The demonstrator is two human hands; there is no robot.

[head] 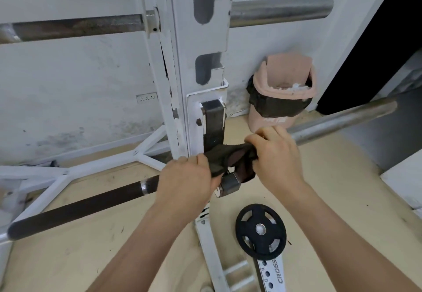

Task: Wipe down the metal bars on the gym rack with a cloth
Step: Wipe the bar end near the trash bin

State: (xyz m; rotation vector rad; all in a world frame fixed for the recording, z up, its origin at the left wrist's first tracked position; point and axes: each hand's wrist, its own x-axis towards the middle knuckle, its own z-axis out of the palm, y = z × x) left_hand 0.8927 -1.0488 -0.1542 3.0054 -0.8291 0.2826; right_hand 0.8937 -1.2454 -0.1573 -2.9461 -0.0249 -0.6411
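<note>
Gripping one cloth (228,157) on one lower bar (80,207), left hand (185,177) and right hand (276,154)

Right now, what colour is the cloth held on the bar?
The cloth is dark, nearly black; head view.

You face a white painted wall (68,86), scuffed and stained grey towards its foot. A pink swing-lid bin (271,120) stands on the floor against that wall, lined with a black bag (274,106) that folds out over its rim. Well to the left of the bin, a white socket strip (146,98) is set in the wall. To the bin's right a black panel (376,51) rises. The floor (331,177) in front of the bin is pale and wood-coloured, and right of the bin it gives way to a grey strip (376,136). The light is soft and even.
</note>
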